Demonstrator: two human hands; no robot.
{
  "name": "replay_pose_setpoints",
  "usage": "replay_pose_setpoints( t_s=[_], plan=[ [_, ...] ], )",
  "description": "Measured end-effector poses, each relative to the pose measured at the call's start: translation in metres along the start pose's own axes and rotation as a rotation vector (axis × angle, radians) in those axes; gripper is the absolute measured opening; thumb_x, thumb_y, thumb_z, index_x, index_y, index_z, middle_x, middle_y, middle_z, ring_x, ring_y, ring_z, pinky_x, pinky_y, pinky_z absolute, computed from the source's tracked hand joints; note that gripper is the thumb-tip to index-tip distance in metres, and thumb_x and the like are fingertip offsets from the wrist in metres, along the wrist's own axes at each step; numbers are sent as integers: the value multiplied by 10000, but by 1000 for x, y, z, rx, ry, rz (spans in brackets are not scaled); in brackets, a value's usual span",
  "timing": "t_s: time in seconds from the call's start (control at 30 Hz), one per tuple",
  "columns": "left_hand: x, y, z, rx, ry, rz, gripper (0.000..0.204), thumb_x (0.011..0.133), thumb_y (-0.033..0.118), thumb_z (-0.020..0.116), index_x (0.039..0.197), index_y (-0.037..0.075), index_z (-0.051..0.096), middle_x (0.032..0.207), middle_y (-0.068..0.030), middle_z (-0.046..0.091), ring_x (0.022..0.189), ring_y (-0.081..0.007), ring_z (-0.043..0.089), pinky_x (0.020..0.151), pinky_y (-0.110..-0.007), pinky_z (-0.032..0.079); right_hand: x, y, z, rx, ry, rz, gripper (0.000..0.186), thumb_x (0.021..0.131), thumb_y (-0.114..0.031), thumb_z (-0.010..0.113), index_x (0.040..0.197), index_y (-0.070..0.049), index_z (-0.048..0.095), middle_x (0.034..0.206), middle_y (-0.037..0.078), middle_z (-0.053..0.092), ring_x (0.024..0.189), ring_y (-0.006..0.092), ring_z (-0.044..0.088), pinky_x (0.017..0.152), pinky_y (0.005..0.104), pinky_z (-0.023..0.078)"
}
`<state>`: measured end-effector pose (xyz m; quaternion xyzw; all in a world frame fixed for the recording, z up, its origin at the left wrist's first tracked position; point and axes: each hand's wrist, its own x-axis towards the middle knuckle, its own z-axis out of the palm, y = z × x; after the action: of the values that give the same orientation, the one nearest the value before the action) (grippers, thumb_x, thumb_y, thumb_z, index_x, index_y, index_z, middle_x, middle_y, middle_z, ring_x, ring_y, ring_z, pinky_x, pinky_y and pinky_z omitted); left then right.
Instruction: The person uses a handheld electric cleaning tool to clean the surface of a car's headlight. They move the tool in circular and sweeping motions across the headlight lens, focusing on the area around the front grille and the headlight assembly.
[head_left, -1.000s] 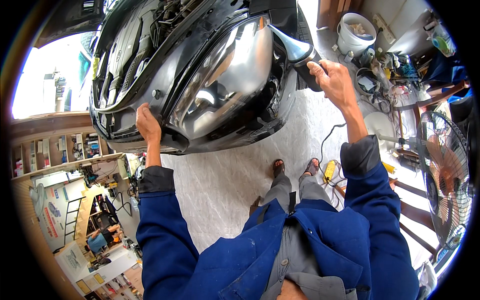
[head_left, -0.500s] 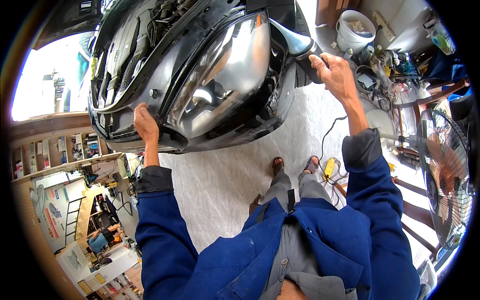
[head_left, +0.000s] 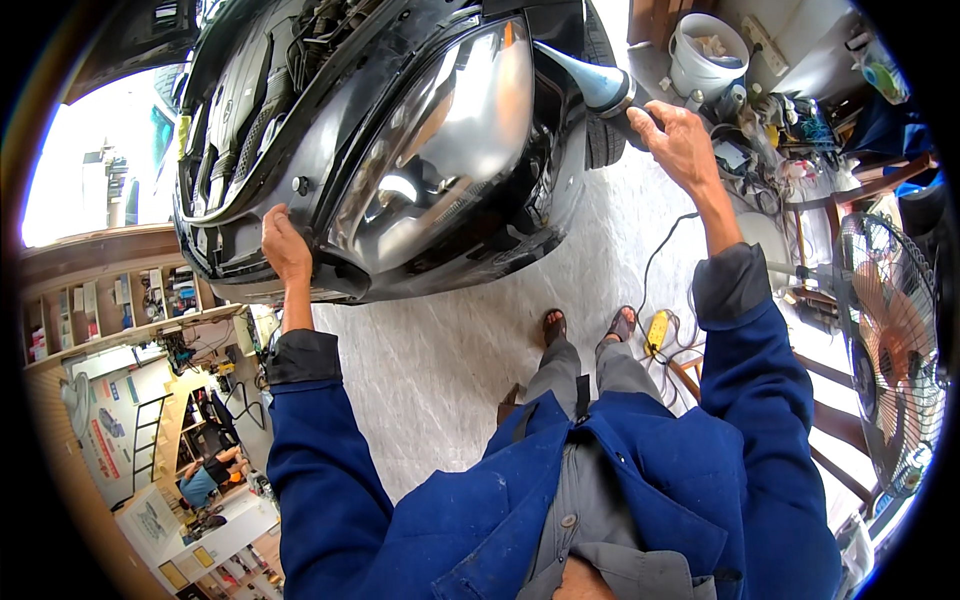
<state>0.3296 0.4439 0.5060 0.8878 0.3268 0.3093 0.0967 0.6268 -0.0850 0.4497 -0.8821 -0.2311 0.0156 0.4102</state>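
My right hand (head_left: 683, 148) grips a dark cup with a pale blue tapered spout (head_left: 600, 85), its thumb and fingers against the dark base. The spout points left toward the upper outer end of a car headlight (head_left: 440, 150), held just off it as far as I can see. The headlight lens is shiny, with a cloudy grey sheen over part of it. My left hand (head_left: 285, 245) rests on the black front panel (head_left: 325, 185) beside the headlight's inner end, fingers together and loosely bent, holding nothing loose.
The engine bay (head_left: 250, 110) lies exposed at upper left. A black cable (head_left: 655, 262) runs down to a yellow power strip (head_left: 657, 330) near my feet. On the right stand a white bucket (head_left: 708, 60), cluttered gear and a floor fan (head_left: 885, 320). Another person (head_left: 205, 478) is at lower left.
My right hand has moved slightly right and down, its fingers shifting on the cup. The spout has tilted a little. My left hand stays on the panel.
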Motion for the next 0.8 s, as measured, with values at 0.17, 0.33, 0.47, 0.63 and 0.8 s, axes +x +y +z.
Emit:
replay_pose_setpoints(
  t_s=[0.17, 0.33, 0.47, 0.63, 0.8],
  plan=[
    [0, -2, 0, -11, -4, 2, 374, 1053, 212, 432, 1163, -18, 705, 1107, -197, 739, 1021, -355, 706, 918, -419, 531, 2, 9, -3, -13, -40, -5, 412, 998, -407, 633, 935, -13, 734, 771, 166, 682, 703, 305, 648, 668, 421, 499],
    [1, -2, 0, 18, -6, 8, 369, 1053, 208, 434, 1160, -14, 708, 1103, -193, 741, 1022, -350, 708, 920, -417, 531, 2, 15, -2, -45, -64, -23, 437, 1016, -439, 610, 981, -31, 764, 820, 115, 739, 734, 212, 679, 701, 371, 535],
    [0, -2, -1, 13, -4, 14, 367, 1053, 207, 433, 1159, -10, 709, 1097, -192, 742, 1017, -348, 709, 918, -419, 531, 2, 14, 0, 5, 5, -34, 396, 980, -383, 635, 926, -3, 736, 742, 205, 653, 672, 332, 641, 658, 437, 492],
    [1, -4, 0, 38, -1, 25, 372, 1055, 214, 427, 1160, -6, 708, 1094, -193, 742, 1007, -354, 707, 912, -422, 530, 5, 16, -2, 6, -21, -28, 397, 983, -378, 630, 914, 1, 729, 722, 195, 639, 653, 319, 625, 647, 433, 485],
    [1, -5, 0, 43, -4, 22, 377, 1057, 221, 423, 1163, -1, 708, 1096, -188, 743, 1003, -354, 706, 911, -422, 530, 6, 18, -3, 51, -76, -22, 431, 1010, -410, 609, 926, -9, 744, 744, 130, 679, 626, 221, 620, 626, 365, 493]
  ],
)
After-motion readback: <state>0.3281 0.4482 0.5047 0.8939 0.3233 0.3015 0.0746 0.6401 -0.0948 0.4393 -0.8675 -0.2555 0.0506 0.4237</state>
